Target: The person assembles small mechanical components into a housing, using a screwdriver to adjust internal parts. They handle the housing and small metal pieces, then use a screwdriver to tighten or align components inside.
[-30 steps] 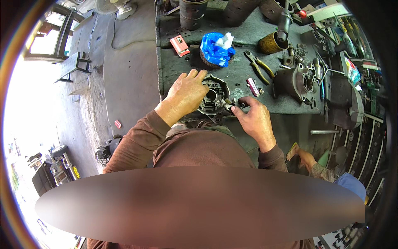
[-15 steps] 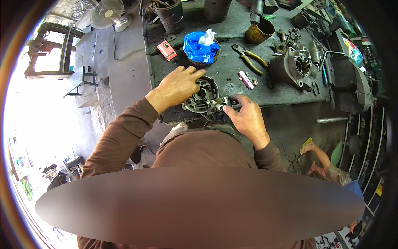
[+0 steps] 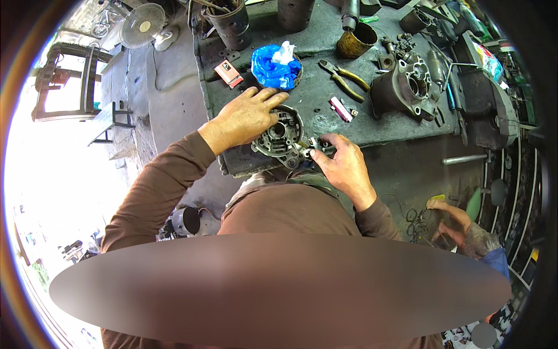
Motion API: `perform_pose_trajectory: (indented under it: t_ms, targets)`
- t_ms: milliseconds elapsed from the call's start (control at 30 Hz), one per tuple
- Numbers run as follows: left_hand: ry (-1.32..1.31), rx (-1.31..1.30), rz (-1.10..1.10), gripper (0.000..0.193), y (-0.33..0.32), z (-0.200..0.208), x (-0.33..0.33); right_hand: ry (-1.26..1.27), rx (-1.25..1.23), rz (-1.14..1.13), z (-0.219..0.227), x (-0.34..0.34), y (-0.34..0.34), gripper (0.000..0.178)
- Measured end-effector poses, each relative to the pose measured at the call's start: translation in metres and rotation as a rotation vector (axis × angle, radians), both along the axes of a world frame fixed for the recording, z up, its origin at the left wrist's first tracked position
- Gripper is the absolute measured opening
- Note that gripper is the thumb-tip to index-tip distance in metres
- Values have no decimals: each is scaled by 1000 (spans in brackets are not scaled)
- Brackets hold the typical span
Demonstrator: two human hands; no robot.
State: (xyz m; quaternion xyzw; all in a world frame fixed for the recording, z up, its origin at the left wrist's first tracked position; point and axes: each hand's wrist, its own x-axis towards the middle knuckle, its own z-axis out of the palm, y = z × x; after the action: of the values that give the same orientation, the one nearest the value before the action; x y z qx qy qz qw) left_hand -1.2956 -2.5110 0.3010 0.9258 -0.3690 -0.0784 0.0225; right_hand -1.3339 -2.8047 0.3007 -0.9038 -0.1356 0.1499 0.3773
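A round metal housing [image 3: 280, 131] with a ribbed inside and a central bore rests at the near edge of the workbench. My left hand [image 3: 243, 116] lies against its far left rim, fingers stretched out and slightly apart; the thumb is hidden. At the housing's right side, my right hand [image 3: 344, 164] pinches a small shiny metal part [image 3: 310, 149] between thumb and index finger. That part touches or nearly touches the rim; its exact kind cannot be made out.
On the dark workbench [image 3: 317, 119] lie yellow-handled pliers [image 3: 344, 80], a pink-and-white small box [image 3: 340, 109], a red-and-white pack [image 3: 228, 74], a basket with a blue plastic bag [image 3: 273, 68], a rusty can [image 3: 356, 42] and a larger metal casing [image 3: 401, 93]. A person's legs [image 3: 454, 218] show at right.
The view has shifted slightly, so the bench contents sit a little lower and to the left. Both hands keep nearly the same place at the housing.
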Motion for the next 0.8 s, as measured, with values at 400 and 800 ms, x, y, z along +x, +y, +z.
perform_pose_trajectory:
  t_ms: [400, 800]
  targets:
    - [114, -270, 972, 29, -32, -4, -62, 19, -30, -163, -2, 1, -12, 40]
    - [697, -1043, 1467, 43, 8, -50, -74, -274, -349, -35, -57, 72, 2, 40]
